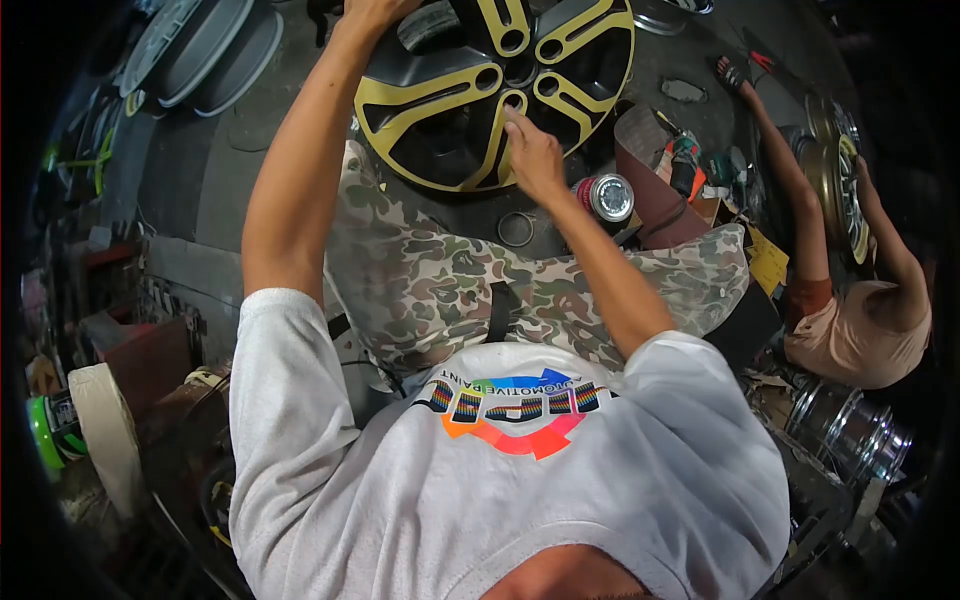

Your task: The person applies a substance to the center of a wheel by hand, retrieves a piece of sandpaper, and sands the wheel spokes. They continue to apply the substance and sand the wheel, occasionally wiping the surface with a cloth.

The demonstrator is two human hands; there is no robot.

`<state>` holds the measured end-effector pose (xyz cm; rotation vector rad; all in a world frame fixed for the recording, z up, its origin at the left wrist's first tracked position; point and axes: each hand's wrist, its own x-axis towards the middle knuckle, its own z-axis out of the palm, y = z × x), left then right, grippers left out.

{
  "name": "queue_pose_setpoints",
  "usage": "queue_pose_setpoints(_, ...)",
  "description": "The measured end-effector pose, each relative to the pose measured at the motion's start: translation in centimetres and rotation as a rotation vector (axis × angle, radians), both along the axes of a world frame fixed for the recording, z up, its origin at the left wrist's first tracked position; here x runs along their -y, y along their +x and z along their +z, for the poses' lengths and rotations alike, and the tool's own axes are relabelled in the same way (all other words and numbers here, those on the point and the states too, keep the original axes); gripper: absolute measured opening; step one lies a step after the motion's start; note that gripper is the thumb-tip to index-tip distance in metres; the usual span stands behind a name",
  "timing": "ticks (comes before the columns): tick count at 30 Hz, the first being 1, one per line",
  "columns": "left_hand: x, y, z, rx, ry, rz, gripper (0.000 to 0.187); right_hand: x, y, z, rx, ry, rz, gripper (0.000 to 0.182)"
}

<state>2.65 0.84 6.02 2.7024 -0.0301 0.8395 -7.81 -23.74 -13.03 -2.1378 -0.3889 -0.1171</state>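
A black wheel rim with yellow-faced spokes [460,95] lies in front of my legs at the top of the view. My right hand [535,158] is at its lower spoke, fingers mostly curled, with a fingertip at the round hole near the hub. Anything pinched there is too small to make out. At the rim's upper left edge is my left hand [378,8], cut off by the frame, so its fingers are hidden. Near my right wrist stands a round can [611,198], and a thin ring [516,229] lies beside it.
Grey rims [190,50] lie at the upper left. On the right, a co-worker [860,325] has both hands near another rim [828,180]. A brown sheet [650,170] and an orange and green tool [682,165] lie between us. Shiny rims [845,430] sit lower right.
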Motion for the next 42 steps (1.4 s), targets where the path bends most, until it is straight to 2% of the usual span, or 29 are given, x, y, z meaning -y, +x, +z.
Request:
queue_pose_setpoints(3,-0.1,0.8,-0.6,-0.007,0.064,0.009,0.070,3.0,2.4,0.4,0.166,-0.213,0.182,0.030)
queue_pose_setpoints(7,-0.6,0.7,-0.6,0.012,0.077,0.012,0.070,1.8,1.5,-0.6,0.132,-0.172,0.126,0.031)
queue_pose_setpoints(9,-0.5,0.5,-0.8,0.037,0.082,0.027,0.070,2.8,1.1,-0.5,0.198,-0.131,0.121,0.029)
queue_pose_setpoints(11,-0.3,1.0,-0.8,-0.048,0.053,0.021,0.070,4.2,2.1,0.8,0.213,-0.299,0.223,0.029)
queue_pose_setpoints(15,-0.1,0.5,-0.2,-0.035,0.035,0.016,0.071,4.1,5.2,0.4,0.364,-0.327,0.354,0.034)
queue_pose_setpoints(17,-0.1,0.1,0.1,-0.004,0.033,0.023,0.072,6.1,6.2,0.1,0.398,-0.463,0.483,0.053)
queue_pose_setpoints(21,0.1,0.7,-0.7,0.005,0.047,0.007,0.070,7.3,7.9,2.7,0.515,-0.656,0.583,0.070)
queue_pose_setpoints(23,-0.1,0.6,-0.1,-0.052,0.011,0.021,0.070,6.1,7.9,1.2,0.531,-0.589,0.586,0.063)
queue_pose_setpoints(25,-0.7,0.5,-0.4,-0.019,0.016,0.028,0.071,4.9,5.8,-0.3,0.406,-0.299,0.416,0.051)
queue_pose_setpoints(27,-0.5,0.4,-0.6,0.019,0.022,0.034,0.071,4.0,2.7,-1.2,0.146,-0.013,0.297,0.037)
queue_pose_setpoints(30,-0.1,0.7,-0.4,-0.016,0.013,0.018,0.071,2.4,1.3,-0.6,-0.035,0.172,0.191,0.031)
queue_pose_setpoints(35,-0.4,0.0,0.0,-0.033,-0.016,0.013,0.070,1.3,0.8,-0.8,-0.136,0.170,0.125,0.031)
queue_pose_setpoints(36,-0.5,0.2,-0.5,0.034,-0.016,0.005,0.070,2.0,0.8,-1.5,0.039,0.160,0.152,0.030)
queue_pose_setpoints(37,-0.5,0.4,-0.7,0.028,-0.019,0.005,0.070,2.9,1.1,-0.9,0.033,0.158,0.151,0.030)
queue_pose_setpoints(40,-0.1,1.0,-0.4,-0.084,0.025,0.028,0.068,4.0,4.0,1.0,0.244,-0.202,0.293,0.027)
queue_pose_setpoints(42,0.0,0.3,-0.2,-0.038,-0.013,0.003,0.069,3.6,5.2,1.0,0.372,-0.421,0.355,0.033)
